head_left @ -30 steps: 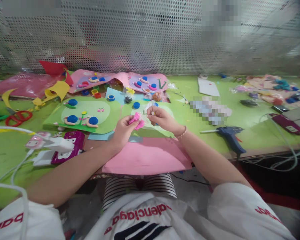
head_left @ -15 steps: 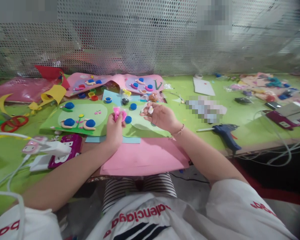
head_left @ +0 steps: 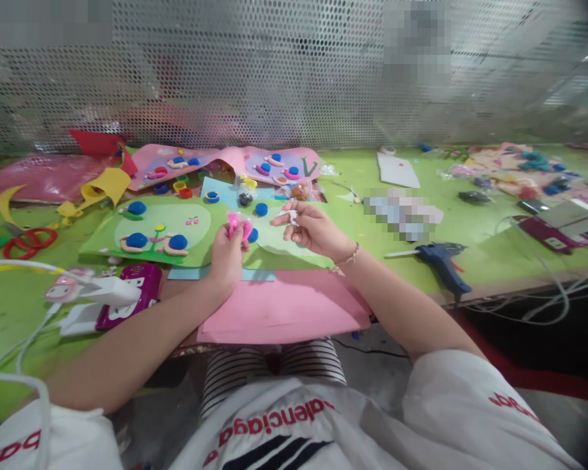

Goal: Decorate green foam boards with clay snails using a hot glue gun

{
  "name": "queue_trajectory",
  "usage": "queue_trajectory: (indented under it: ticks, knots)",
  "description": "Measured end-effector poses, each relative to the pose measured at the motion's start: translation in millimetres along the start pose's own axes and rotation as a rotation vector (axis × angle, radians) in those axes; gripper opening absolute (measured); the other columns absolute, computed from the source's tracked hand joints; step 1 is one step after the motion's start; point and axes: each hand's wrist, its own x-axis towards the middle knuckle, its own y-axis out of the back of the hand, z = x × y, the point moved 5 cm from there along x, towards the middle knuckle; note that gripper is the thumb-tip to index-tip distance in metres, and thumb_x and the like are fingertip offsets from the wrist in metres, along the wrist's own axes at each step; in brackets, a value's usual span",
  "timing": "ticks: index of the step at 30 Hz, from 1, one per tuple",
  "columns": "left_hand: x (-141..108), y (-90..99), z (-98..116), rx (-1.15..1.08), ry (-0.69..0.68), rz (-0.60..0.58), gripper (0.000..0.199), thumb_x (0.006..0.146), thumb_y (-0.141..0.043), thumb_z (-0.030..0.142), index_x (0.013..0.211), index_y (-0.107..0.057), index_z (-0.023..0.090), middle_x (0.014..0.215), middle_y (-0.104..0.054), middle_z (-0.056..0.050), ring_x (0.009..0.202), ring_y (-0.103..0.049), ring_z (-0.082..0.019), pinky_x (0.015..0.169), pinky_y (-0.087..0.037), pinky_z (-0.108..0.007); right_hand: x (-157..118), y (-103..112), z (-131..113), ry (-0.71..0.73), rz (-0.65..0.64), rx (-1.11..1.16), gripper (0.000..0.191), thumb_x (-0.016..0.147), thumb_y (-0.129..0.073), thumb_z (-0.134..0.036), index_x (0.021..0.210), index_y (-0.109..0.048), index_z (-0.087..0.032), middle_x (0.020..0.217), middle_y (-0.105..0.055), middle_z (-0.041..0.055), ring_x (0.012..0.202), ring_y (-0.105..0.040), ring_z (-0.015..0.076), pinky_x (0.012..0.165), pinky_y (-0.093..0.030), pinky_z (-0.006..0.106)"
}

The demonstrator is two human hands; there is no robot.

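My left hand (head_left: 227, 256) is closed around a small clear bag of bright pink clay (head_left: 238, 224), held above the middle of a green craft sheet (head_left: 220, 230). To its right, my right hand (head_left: 319, 234) is half curled, palm partly up, with a small white clay-like piece (head_left: 293, 216) stretched at its fingers. A blue bottle cap (head_left: 261, 209) lies between the hands, and another sits partly behind my left fingers. On the sheet's left half are snail figures with blue cap shells (head_left: 137, 241) and a green-stemmed flower (head_left: 159, 228).
Behind is a pink sheet (head_left: 235, 156) with similar snails. Left lie red-handled scissors (head_left: 29, 243), chargers and a purple case (head_left: 144, 281). A blue glue gun (head_left: 441, 264) rests at right, near loose cables (head_left: 566, 287). Pink paper (head_left: 284, 310) lies along the front edge.
My left hand has shifted slightly right with the pink bag. The fingers of my right hand have turned and curled, and the white piece looks more spread across them.
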Motion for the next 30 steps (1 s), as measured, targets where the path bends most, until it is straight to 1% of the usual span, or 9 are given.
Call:
queue_trajectory:
  ticks: [4, 9, 11, 14, 17, 20, 25, 28, 30]
  knots:
    - [1, 0.6, -2, -0.008, 0.000, 0.005, 0.011, 0.084, -0.059, 0.022, 0.082, -0.050, 0.019, 0.064, -0.050, 0.006, 0.048, -0.042, -0.004, 0.048, -0.033, -0.017, 1, 2, -1, 0.008, 0.009, 0.082, 0.026, 0.075, -0.037, 0.000, 0.093, -0.047, -0.016, 0.082, -0.067, 0.0040, 0.055, -0.058, 0.0058, 0.050, -0.050, 0.014]
    - [3, 1.8, -4, -0.023, -0.026, -0.015, 0.012, 0.083, -0.061, 0.023, 0.082, -0.050, 0.018, 0.066, -0.052, 0.005, 0.050, -0.043, -0.004, 0.049, -0.034, -0.017, 2, 0, 0, -0.008, -0.047, 0.178, 0.038, 0.060, -0.036, 0.002, 0.092, -0.049, -0.015, 0.084, -0.066, 0.0043, 0.063, -0.062, 0.0087, 0.059, -0.054, 0.019]
    - [3, 1.7, -4, -0.012, -0.043, -0.027, 0.014, 0.082, -0.063, 0.025, 0.082, -0.051, 0.018, 0.066, -0.052, 0.005, 0.051, -0.043, -0.004, 0.050, -0.035, -0.017, 1, -1, 1, 0.005, -0.054, 0.160, 0.039, 0.061, -0.037, 0.004, 0.093, -0.048, -0.015, 0.087, -0.067, 0.0044, 0.070, -0.066, 0.0094, 0.066, -0.056, 0.020]
    - [2, 0.7, -3, -0.005, -0.044, -0.037, 0.019, 0.080, -0.066, 0.029, 0.081, -0.050, 0.018, 0.067, -0.052, 0.005, 0.052, -0.044, -0.005, 0.051, -0.037, -0.017, -3, -6, -1, 0.036, -0.108, 0.113, 0.035, 0.069, -0.039, 0.007, 0.094, -0.046, -0.017, 0.098, -0.068, 0.0045, 0.088, -0.068, 0.0092, 0.081, -0.056, 0.021]
    - [1, -0.4, -2, 0.000, -0.041, -0.035, 0.019, 0.080, -0.066, 0.027, 0.078, -0.049, 0.018, 0.066, -0.052, 0.005, 0.052, -0.044, -0.004, 0.050, -0.037, -0.017, -8, -11, -3, 0.047, -0.178, 0.072, 0.024, 0.082, -0.045, 0.001, 0.095, -0.045, -0.019, 0.111, -0.066, 0.0052, 0.099, -0.067, 0.0096, 0.091, -0.053, 0.023]
    - [0, -1.3, -2, 0.000, -0.035, -0.046, 0.016, 0.083, -0.062, 0.024, 0.078, -0.048, 0.018, 0.066, -0.051, 0.004, 0.051, -0.043, -0.005, 0.049, -0.036, -0.017, -8, -11, -1, 0.049, -0.185, 0.015, 0.010, 0.088, -0.054, -0.016, 0.094, -0.046, -0.020, 0.110, -0.066, 0.0044, 0.095, -0.068, 0.0114, 0.086, -0.055, 0.025]
    - [1, -0.2, -3, -0.011, -0.042, -0.047, 0.016, 0.084, -0.060, 0.022, 0.077, -0.046, 0.018, 0.066, -0.051, 0.004, 0.050, -0.042, -0.005, 0.048, -0.034, -0.017, 2, 3, 8, 0.094, -0.104, -0.121, 0.026, 0.077, -0.072, -0.037, 0.083, -0.054, -0.018, 0.086, -0.067, 0.0001, 0.070, -0.066, 0.0074, 0.068, -0.054, 0.018]
    - [2, -0.3, -4, -0.013, -0.042, -0.053, 0.017, 0.083, -0.061, 0.023, 0.076, -0.046, 0.018, 0.065, -0.051, 0.005, 0.049, -0.043, -0.004, 0.048, -0.034, -0.016, 6, 9, 10, 0.104, -0.050, -0.193, 0.033, 0.068, -0.078, -0.040, 0.077, -0.055, -0.018, 0.070, -0.061, -0.0035, 0.060, -0.059, 0.0059, 0.061, -0.051, 0.018]
    - [2, -0.6, -4, -0.014, -0.037, -0.056, 0.019, 0.082, -0.063, 0.024, 0.076, -0.046, 0.018, 0.064, -0.050, 0.005, 0.049, -0.043, -0.004, 0.048, -0.035, -0.016, 7, 10, 11, 0.102, -0.023, -0.250, 0.034, 0.066, -0.079, -0.040, 0.077, -0.055, -0.018, 0.066, -0.059, -0.0045, 0.057, -0.057, 0.0061, 0.057, -0.048, 0.019]
